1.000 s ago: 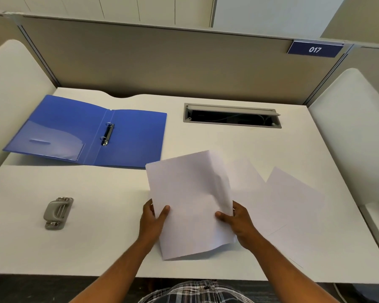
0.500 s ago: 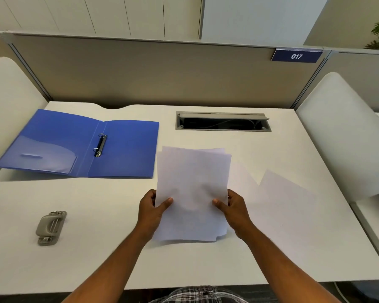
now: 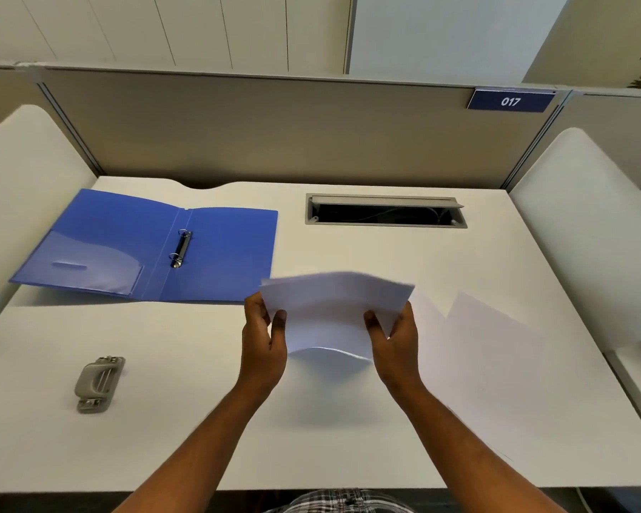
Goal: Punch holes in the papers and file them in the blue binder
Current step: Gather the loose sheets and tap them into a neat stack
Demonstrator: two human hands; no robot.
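Far left: blue binder [image 3: 145,246] lies open flat on the desk [image 3: 163,438], ring mechanism [image 3: 180,249] looks closed, nothing filed in it. Grey hole punch [image 3: 97,383] sits untouched near the front-left edge, well apart from the hands. Centre: left hand [image 3: 263,342] and right hand [image 3: 395,342] each pinch a side of a paper stack [image 3: 334,312], lifted off the desk, thumbs on top. More loose sheets [image 3: 478,335] lie flat to the right. Reads as squaring up the stack, pre-punch. Next move probably needs edges aligned, then the stack carried left to the punch slot. Only legible text: "017" on the blue partition tag [image 3: 510,101].
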